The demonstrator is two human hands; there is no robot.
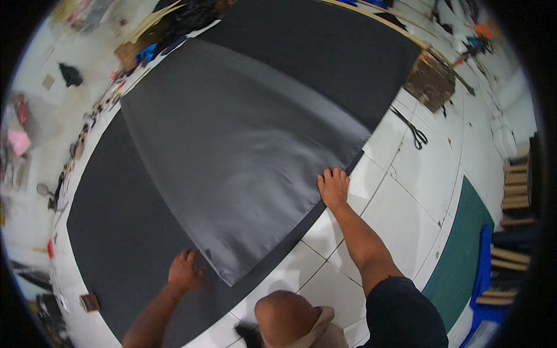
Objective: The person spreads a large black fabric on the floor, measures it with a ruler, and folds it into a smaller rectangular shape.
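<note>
A shiny dark grey sheet, with shallow ripples near its right edge, lies across a larger matt black sheet on the floor. My right hand presses down on the grey sheet's right edge with its fingers laid out, holding nothing. Beside the grey sheet's near corner, my left hand rests low over the black sheet. Its fingers and thumb are apart and slightly blurred, with nothing seen between them. Whether its fingertips touch the grey edge, I cannot tell.
Black-handled scissors lie on the white tiles to the right. Beyond them, a brown block stands by the sheet's far corner. A green mat lies at the right. A small block sits at the black sheet's left edge.
</note>
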